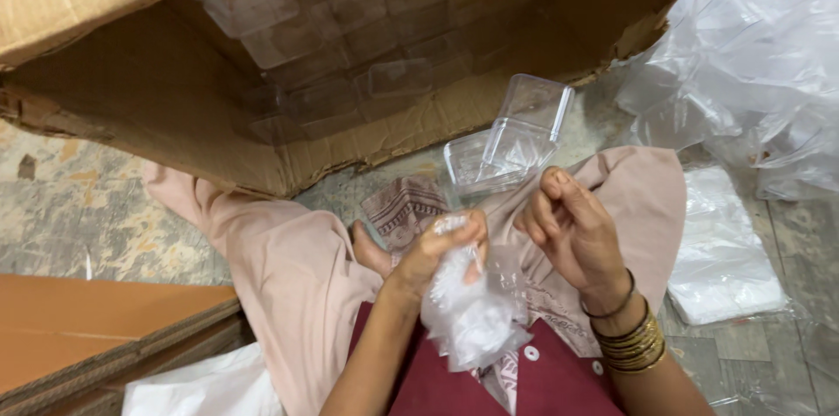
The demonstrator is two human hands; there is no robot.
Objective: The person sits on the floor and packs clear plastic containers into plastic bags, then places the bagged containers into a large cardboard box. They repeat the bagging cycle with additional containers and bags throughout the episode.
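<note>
The left hand (437,250) is closed around the neck of a crumpled clear plastic bag (472,315), which hangs below the fist over the lap, long axis roughly vertical. The right hand (568,228) is just beside it, fingers curled and pinched near the bag's top; whether it grips the film cannot be told. Two clear square plastic containers (516,141) lie just beyond both hands, nearer the right, on the mottled stone floor (87,215). A large open brown cardboard box (262,75) stands behind them; clear plastic sheeting (743,58) lies at right.
</note>
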